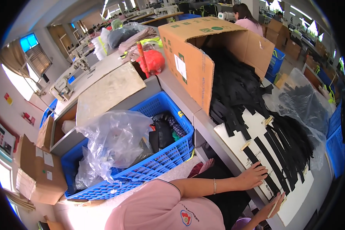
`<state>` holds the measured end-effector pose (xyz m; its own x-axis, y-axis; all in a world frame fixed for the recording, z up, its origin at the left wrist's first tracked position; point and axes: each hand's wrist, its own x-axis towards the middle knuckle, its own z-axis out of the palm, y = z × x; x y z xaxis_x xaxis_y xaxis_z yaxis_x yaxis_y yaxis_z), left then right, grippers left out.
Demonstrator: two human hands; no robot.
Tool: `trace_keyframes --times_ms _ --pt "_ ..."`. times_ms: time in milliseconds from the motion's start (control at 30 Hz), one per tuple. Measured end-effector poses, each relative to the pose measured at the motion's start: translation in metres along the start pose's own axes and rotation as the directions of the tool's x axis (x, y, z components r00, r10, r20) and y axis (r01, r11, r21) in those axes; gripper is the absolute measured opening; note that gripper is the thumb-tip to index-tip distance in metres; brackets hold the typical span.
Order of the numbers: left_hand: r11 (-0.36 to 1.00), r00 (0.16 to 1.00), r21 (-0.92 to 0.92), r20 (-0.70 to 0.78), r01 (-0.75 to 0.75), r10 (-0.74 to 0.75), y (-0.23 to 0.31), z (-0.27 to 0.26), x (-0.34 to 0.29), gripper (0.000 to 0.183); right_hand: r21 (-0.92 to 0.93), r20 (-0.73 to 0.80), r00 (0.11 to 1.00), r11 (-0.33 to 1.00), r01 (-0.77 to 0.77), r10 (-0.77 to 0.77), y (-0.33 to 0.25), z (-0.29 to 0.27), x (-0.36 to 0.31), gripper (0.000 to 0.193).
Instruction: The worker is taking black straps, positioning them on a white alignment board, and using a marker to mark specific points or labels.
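A black fabric strip lies lengthwise on a white board at the right. My left hand rests flat on this strip, fingers stretched across it. By the strip's near end, my right hand is closed around a thin pale stick that looks like a marking pencil; its tip is too small to make out. More black strips lie beside it on the board, running into a thick bundle. Small tan blocks sit on the board near the strips' far ends.
An open cardboard box spills black strips toward the board. Left of the table stands a blue plastic basket holding clear plastic bags and dark cloth. A clear bag lies beyond the strips. Another person sits at the back.
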<state>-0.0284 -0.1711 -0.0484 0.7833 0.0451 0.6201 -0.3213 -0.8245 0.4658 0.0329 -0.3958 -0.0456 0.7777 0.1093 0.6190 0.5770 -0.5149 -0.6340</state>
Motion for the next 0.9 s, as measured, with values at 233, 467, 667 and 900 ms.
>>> trace_keyframes --times_ms 233,467,667,900 --pt "1.000 1.000 -0.012 0.004 0.008 -0.008 0.005 -0.004 0.003 0.040 -0.519 0.239 0.953 0.805 0.288 -0.187 0.030 -0.032 -0.009 0.040" --pt "0.998 0.995 -0.014 0.080 0.055 -0.053 0.009 -0.008 0.002 0.041 -0.623 0.247 0.967 0.753 0.211 -0.066 0.053 -0.028 -0.010 0.037" --pt "0.997 0.996 -0.008 0.053 0.073 -0.072 0.007 -0.009 0.000 0.041 -0.669 0.226 0.953 0.679 0.303 -0.203 0.033 -0.037 -0.004 0.036" --pt "0.978 0.981 -0.090 0.049 0.189 -0.185 0.022 0.003 0.014 0.038 -0.573 0.156 0.973 0.787 0.230 -0.171 0.036 -0.036 -0.006 0.034"
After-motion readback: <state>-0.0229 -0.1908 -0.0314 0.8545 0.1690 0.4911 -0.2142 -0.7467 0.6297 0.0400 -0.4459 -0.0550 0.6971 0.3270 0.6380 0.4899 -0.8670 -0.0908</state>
